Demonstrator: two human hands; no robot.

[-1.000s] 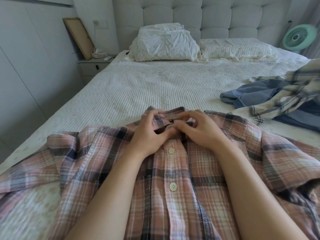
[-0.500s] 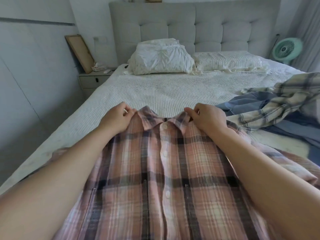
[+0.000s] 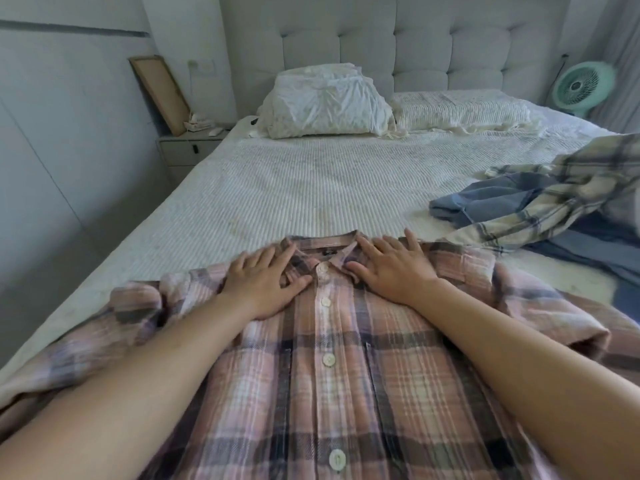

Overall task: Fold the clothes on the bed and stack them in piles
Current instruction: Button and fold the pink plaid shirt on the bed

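Pink plaid shirt spread buttoned, front up, on the bed, left hand and right hand flat with fingers spread, pressing either side of its collar, gripping nothing, unfolded clothes heaped well apart to the right

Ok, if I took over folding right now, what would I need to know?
Left hand: flat, fingers spread, pressing the pink plaid shirt beside its collar.
Right hand: the same on the other side.
The shirt lies buttoned, front up, at the near edge of the bed.
Done: shirt spread out.
Left: fold it, then the cream plaid shirt and blue garment heaped to the right. No pile started in view.
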